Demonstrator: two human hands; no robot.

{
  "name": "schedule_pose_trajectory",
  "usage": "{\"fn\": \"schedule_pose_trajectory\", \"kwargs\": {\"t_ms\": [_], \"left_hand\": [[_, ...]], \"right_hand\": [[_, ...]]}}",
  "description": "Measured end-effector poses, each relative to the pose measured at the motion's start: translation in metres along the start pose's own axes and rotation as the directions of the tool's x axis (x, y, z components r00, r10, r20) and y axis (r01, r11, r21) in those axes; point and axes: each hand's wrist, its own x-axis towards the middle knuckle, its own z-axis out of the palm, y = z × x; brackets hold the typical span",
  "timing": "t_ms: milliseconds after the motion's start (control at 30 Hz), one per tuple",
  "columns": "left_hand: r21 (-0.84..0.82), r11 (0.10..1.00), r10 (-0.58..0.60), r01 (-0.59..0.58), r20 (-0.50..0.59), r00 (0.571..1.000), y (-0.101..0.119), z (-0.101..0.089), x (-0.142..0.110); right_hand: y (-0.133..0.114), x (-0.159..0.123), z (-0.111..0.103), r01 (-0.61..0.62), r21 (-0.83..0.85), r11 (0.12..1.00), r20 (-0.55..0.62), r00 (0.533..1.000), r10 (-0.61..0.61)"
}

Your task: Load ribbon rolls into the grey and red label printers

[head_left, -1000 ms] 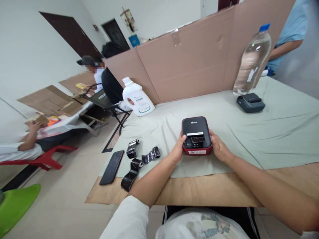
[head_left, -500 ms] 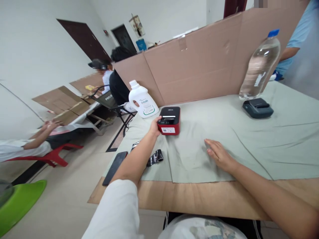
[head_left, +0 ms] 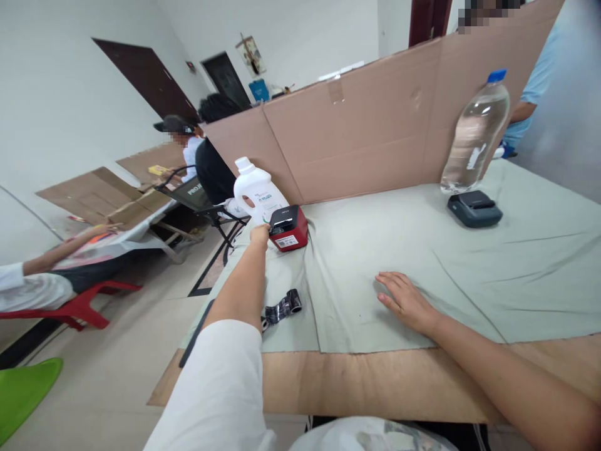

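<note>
My left hand [head_left: 260, 236] reaches to the far left of the table and grips the left side of a red and black label printer [head_left: 295, 235]. The printer stands on the cloth in front of a white detergent bottle [head_left: 260, 191] and hides its lower part. My right hand [head_left: 407, 304] rests over the pale green cloth [head_left: 357, 263] near the middle, fingers stretched out, holding nothing. Between my left forearm and the cloth's fold lies a black ribbon roll [head_left: 284, 307]; my arm covers most of the other rolls and the phone [head_left: 195, 338].
A cardboard partition [head_left: 366, 125] runs along the table's back. At the back right stand a large water bottle [head_left: 476, 141] and a dark portable printer [head_left: 475, 208]. Bare wood [head_left: 375, 382] shows along the near edge. Other people sit at the left and stand behind the partition.
The red and black printer has moved from between both hands to the far left beside the detergent bottle, held by my left hand. My right hand has let go and lies open.
</note>
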Motion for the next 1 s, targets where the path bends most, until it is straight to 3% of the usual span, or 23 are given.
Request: {"fn": "schedule_pose_trajectory", "kwargs": {"t_ms": [100,167,233,267,367,400,467,500,567,633,700,733,767,867,1000], "left_hand": [[0.075,0.988,0.144,-0.137,-0.096,0.985,0.0,0.011,-0.026],[0.16,0.935,0.323,-0.316,-0.018,0.946,-0.012,0.026,-0.061],[0.207,0.835,0.466,-0.511,0.23,0.855,-0.032,0.042,-0.108],[0.203,0.799,0.467,-0.566,0.384,0.797,-0.045,0.048,-0.134],[0.2,0.635,0.422,-0.746,0.719,0.553,-0.081,0.055,-0.207],[0.226,0.57,0.393,-0.79,0.77,0.503,-0.089,0.054,-0.226],[0.281,0.446,0.321,-0.849,0.836,0.445,-0.099,0.051,-0.252],[0.31,0.392,0.29,-0.866,0.852,0.436,-0.1,0.048,-0.26],[0.354,0.306,0.249,-0.884,0.866,0.433,-0.098,0.045,-0.267],[0.38,0.25,0.236,-0.891,0.868,0.436,-0.092,0.044,-0.269],[0.39,0.224,0.236,-0.893,0.868,0.438,-0.088,0.043,-0.269],[0.392,0.22,0.237,-0.893,0.867,0.438,-0.087,0.043,-0.269],[0.391,0.22,0.24,-0.894,0.867,0.438,-0.087,0.043,-0.269],[0.379,0.24,0.251,-0.894,0.865,0.434,-0.089,0.043,-0.269],[0.347,0.294,0.28,-0.89,0.859,0.428,-0.094,0.043,-0.268]], "right_hand": [[-0.007,-0.002,-0.003,-0.009,-0.038,0.999,0.052,0.999,0.011],[-0.016,-0.004,-0.007,-0.008,-0.065,0.998,0.1,0.995,0.015],[-0.026,-0.004,-0.012,0.023,-0.075,0.997,0.167,0.986,-0.01],[-0.028,-0.002,-0.015,0.052,-0.06,0.997,0.214,0.976,-0.038],[-0.011,0.018,-0.029,0.096,0.008,0.995,0.312,0.945,-0.094],[0.004,0.029,-0.036,0.063,-0.013,0.998,0.284,0.957,-0.056],[0.045,0.054,-0.057,-0.05,-0.185,0.982,0.093,0.993,0.068],[0.069,0.066,-0.07,-0.17,-0.287,0.943,-0.032,0.985,0.168],[0.117,0.084,-0.098,-0.435,-0.4,0.807,-0.212,0.9,0.381],[0.155,0.092,-0.123,-0.63,-0.425,0.65,-0.287,0.775,0.563],[0.181,0.089,-0.139,-0.789,-0.351,0.504,-0.3,0.605,0.737],[0.19,0.085,-0.142,-0.82,-0.318,0.475,-0.29,0.561,0.775],[0.195,0.081,-0.144,-0.835,-0.297,0.463,-0.276,0.539,0.796],[0.196,0.073,-0.139,-0.831,-0.264,0.49,-0.286,0.553,0.783],[0.17,0.077,-0.126,-0.851,-0.172,0.497,-0.333,0.525,0.783]]}}
